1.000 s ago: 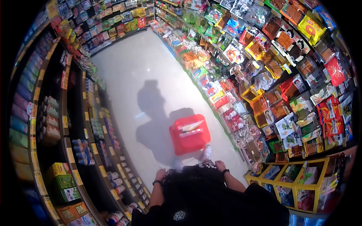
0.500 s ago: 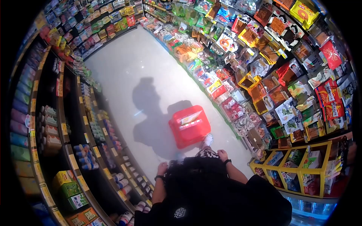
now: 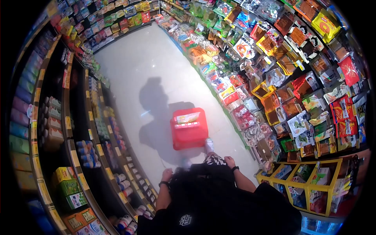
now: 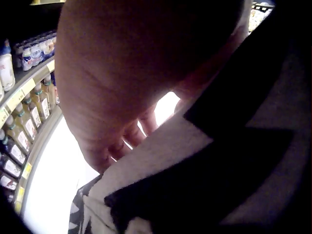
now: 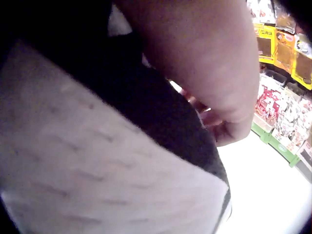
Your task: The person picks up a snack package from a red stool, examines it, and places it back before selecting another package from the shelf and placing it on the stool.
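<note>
Shelves (image 3: 74, 164) stand left of the basket (image 3: 190, 135), packets (image 3: 270, 103) right.

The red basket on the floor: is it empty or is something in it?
Not empty: a pale package lies within the red basket, toward its far side in the head view. Plenty of bare red shows too.

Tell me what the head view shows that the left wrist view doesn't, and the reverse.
Only the head view: the red basket on the floor, the packet it carries, and the right hand.
Only the left wrist view: light between the fingers of the left hand, and distinct amber bottles with teal caps.
Both: the left hand, black-and-white patterned cloth and shelf price labels.
</note>
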{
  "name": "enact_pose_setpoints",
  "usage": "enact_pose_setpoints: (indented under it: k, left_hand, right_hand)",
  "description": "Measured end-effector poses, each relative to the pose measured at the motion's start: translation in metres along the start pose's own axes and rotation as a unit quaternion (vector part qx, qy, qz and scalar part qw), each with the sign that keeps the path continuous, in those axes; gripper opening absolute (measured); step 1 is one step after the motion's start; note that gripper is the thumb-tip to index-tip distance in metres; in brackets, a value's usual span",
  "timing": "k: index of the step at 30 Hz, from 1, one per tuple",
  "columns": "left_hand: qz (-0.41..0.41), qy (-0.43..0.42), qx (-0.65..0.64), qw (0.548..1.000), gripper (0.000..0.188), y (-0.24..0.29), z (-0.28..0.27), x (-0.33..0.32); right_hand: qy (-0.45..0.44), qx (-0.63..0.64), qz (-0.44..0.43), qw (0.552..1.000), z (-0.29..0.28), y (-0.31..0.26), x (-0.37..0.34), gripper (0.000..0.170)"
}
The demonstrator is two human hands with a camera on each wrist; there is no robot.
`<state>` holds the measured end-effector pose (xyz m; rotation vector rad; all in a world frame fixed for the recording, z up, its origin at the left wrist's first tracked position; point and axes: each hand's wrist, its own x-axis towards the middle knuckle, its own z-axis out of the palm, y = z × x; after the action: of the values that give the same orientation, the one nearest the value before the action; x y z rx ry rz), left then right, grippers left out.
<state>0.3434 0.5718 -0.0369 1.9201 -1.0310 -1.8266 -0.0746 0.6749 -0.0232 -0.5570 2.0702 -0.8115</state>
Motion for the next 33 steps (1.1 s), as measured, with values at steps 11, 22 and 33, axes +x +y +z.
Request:
enact_pose_setpoints:
  k: [11,22,33]
  left_hand:
    - [0.029,-0.006,0.018,0.999,0.04,-0.013,-0.005,0.005]
    - [0.036,-0.051,0.104,0.993,0.049,-0.048,-0.018,0.035]
    - [0.097,-0.035,0.13,0.986,0.034,-0.009,0.016,0.006]
  right_hand:
    - [-0.05,-0.024,0.037,0.998,0.007,-0.031,-0.009,0.036]
    - [-0.043,-0.014,-0.009,0.999,0.021,-0.025,0.0,0.039]
    - [-0.014,-0.004,0.024,1.0,-0.007,-0.009,-0.003,0.039]
